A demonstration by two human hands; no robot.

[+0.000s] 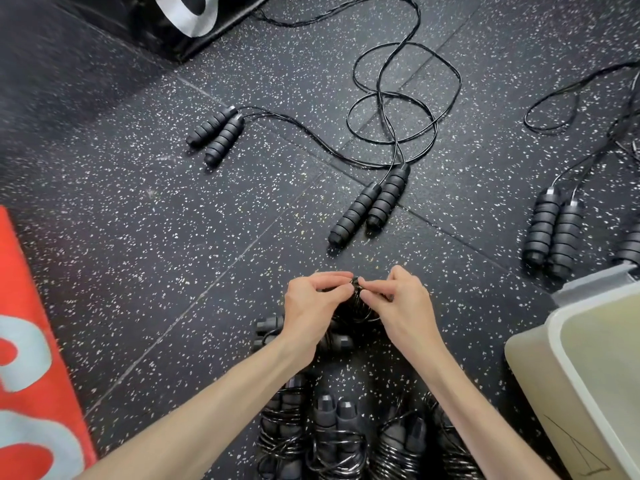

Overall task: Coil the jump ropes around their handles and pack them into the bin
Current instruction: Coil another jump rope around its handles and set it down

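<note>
Two hands: the left hand [311, 303] and right hand [398, 299] meet over one black jump rope [349, 306], fingertips of both pinching the end of its cord at the top of the coil.
Rope in hand: glossy black cord wound tightly round a pair of ribbed handles, held low over the floor [173, 237] at centre frame; handle ends jut out below the left wrist.
Finished bundles: a row of coiled ropes [339, 441] lies between the forearms at the bottom edge.
Loose ropes: three pairs of ribbed foam handles [370, 206] lie farther out, well apart, their thin cords looping across open floor.
Bin: a pale plastic bin [540, 358] with rounded corners stands at the right edge, just beside the right forearm.
Surface: black rubber tiles, white-flecked, with visible seams.
Left edge: a red mat [31, 341] with pale lettering.
</note>
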